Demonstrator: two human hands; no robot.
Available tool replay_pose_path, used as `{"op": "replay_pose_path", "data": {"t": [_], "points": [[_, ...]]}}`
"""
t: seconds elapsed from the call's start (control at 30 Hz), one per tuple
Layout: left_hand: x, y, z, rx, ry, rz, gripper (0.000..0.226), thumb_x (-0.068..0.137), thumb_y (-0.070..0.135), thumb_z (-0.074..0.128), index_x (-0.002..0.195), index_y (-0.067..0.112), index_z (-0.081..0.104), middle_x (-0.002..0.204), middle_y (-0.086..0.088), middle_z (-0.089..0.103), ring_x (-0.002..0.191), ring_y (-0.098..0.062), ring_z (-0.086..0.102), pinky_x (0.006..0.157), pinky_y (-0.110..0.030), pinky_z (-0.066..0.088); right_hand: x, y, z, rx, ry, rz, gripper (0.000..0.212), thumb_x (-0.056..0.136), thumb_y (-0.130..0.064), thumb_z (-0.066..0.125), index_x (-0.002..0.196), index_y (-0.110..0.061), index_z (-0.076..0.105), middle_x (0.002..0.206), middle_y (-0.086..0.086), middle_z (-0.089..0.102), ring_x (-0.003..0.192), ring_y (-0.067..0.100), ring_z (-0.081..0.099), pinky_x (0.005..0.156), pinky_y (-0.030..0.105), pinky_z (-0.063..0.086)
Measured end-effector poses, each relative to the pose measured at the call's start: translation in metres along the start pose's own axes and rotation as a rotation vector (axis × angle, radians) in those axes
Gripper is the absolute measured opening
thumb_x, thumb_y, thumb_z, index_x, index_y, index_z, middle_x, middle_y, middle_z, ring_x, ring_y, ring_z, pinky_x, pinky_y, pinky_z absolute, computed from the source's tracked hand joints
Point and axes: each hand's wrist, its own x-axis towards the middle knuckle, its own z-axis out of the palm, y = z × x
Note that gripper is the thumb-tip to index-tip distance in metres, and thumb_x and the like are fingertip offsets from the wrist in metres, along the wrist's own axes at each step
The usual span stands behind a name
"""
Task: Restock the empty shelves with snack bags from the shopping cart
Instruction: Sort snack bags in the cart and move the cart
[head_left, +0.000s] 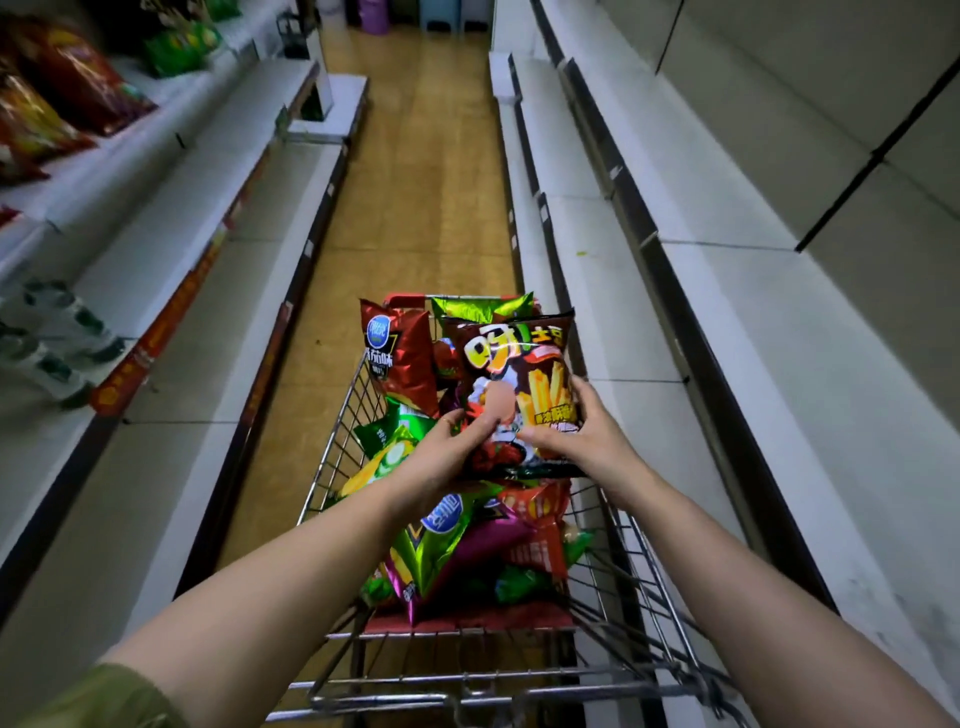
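A dark red snack bag (514, 364) with a picture of fries is held upright above the shopping cart (340, 415). My left hand (447, 452) grips its lower left edge, thumb on the front. My right hand (587, 436) grips its lower right corner. The wire cart stands in the aisle in front of me and is filled with several more snack bags, among them a red bag (400, 358) standing at the far left and green and purple bags (441, 551) lower down. Bare white shelves (727, 322) run along the right side.
On the left, shelves (171, 249) hold red and green snack bags (67, 88) on an upper level and wrapped white packs (57, 338) lower down. The yellow tiled aisle floor (421, 197) runs ahead past the cart. Stools and bins stand at the aisle's far end.
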Motion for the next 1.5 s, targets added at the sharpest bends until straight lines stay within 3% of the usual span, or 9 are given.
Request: {"op": "replay_pose_path", "data": {"t": [0.1, 0.27, 0.43, 0.6, 0.87, 1.17, 1.23, 1.33, 1.5], "points": [[-0.009, 0.007, 0.001, -0.019, 0.0, 0.041, 0.055, 0.087, 0.042, 0.058, 0.132, 0.014, 0.045, 0.125, -0.012, 0.06, 0.102, -0.024, 0.065, 0.067, -0.032, 0.059, -0.01, -0.01, 0.001, 0.028, -0.054, -0.009, 0.114, 0.053, -0.046, 0.086, 0.145, -0.024, 0.024, 0.13, -0.001, 0.053, 0.116, 0.016, 0.056, 0.102, 0.044, 0.044], [-0.024, 0.018, 0.005, -0.03, -0.022, 0.116, 0.033, 0.09, 0.037, 0.056, 0.117, 0.019, 0.053, 0.108, -0.004, 0.068, 0.095, -0.02, 0.069, 0.08, -0.032, 0.058, -0.016, -0.02, -0.005, 0.062, -0.088, -0.058, 0.102, 0.061, -0.033, 0.084, 0.143, -0.023, 0.025, 0.125, -0.001, 0.056, 0.112, 0.016, 0.058, 0.1, 0.044, 0.047], [-0.036, 0.028, 0.012, -0.029, -0.02, 0.164, 0.066, 0.07, 0.05, 0.065, 0.125, 0.017, 0.052, 0.117, -0.006, 0.067, 0.104, -0.023, 0.067, 0.099, -0.042, 0.049, -0.024, -0.033, -0.014, 0.082, -0.099, -0.114, 0.105, 0.059, -0.032, 0.085, 0.144, -0.023, 0.024, 0.126, -0.003, 0.054, 0.113, 0.016, 0.058, 0.098, 0.041, 0.049], [-0.049, 0.042, 0.018, -0.002, -0.021, 0.243, 0.068, 0.07, 0.056, 0.067, 0.126, 0.022, 0.051, 0.123, -0.003, 0.064, 0.11, -0.02, 0.064, 0.103, -0.04, 0.045, -0.038, -0.056, -0.027, 0.05, -0.077, -0.197, 0.098, 0.065, -0.027, 0.085, 0.143, -0.023, 0.026, 0.123, -0.005, 0.056, 0.11, 0.011, 0.059, 0.096, 0.038, 0.05], [-0.084, 0.073, 0.032, 0.084, -0.161, 0.38, 0.048, 0.082, 0.045, 0.059, 0.123, 0.023, 0.05, 0.117, 0.003, 0.063, 0.11, -0.015, 0.061, 0.097, -0.029, 0.044, -0.096, -0.088, -0.036, 0.067, 0.133, -0.285, 0.082, 0.07, -0.017, 0.081, 0.135, -0.026, 0.033, 0.117, -0.005, 0.06, 0.101, 0.008, 0.063, 0.084, 0.026, 0.054], [-0.158, 0.086, 0.037, 0.202, -0.529, 0.472, 0.065, 0.067, 0.048, 0.065, 0.124, 0.018, 0.055, 0.107, 0.0, 0.07, 0.098, -0.017, 0.068, 0.094, -0.035, 0.051, -0.228, -0.111, 0.001, 0.115, 0.558, -0.311, 0.078, 0.071, -0.014, 0.081, 0.133, -0.027, 0.035, 0.117, -0.006, 0.061, 0.102, 0.009, 0.064, 0.083, 0.025, 0.055], [-0.18, 0.085, 0.047, 0.227, -0.624, 0.488, 0.062, 0.068, 0.049, 0.064, 0.121, 0.02, 0.054, 0.107, 0.002, 0.07, 0.096, -0.013, 0.069, 0.088, -0.027, 0.052, -0.262, -0.116, 0.005, 0.113, 0.655, -0.313, 0.077, 0.071, -0.014, 0.081, 0.13, -0.031, 0.035, 0.118, -0.005, 0.06, 0.102, 0.008, 0.064, 0.086, 0.027, 0.055], [-0.209, 0.076, 0.068, 0.244, -0.758, 0.499, 0.041, 0.072, 0.044, 0.062, 0.108, 0.025, 0.054, 0.095, 0.009, 0.07, 0.078, 0.0, 0.07, 0.064, -0.009, 0.051, -0.314, -0.119, 0.009, 0.129, 0.785, -0.297, 0.075, 0.072, -0.008, 0.078, 0.124, -0.034, 0.03, 0.11, -0.013, 0.059, 0.087, -0.01, 0.063, 0.07, 0.011, 0.051], [-0.262, 0.06, 0.107, 0.303, -0.95, 0.523, 0.055, 0.071, 0.047, 0.061, 0.119, 0.021, 0.055, 0.099, 0.006, 0.072, 0.088, -0.007, 0.071, 0.068, -0.012, 0.053, -0.397, -0.118, 0.012, 0.088, 0.947, -0.261, 0.077, 0.072, -0.009, 0.078, 0.121, -0.038, 0.027, 0.107, -0.019, 0.055, 0.091, -0.005, 0.061, 0.071, 0.009, 0.051]]}}
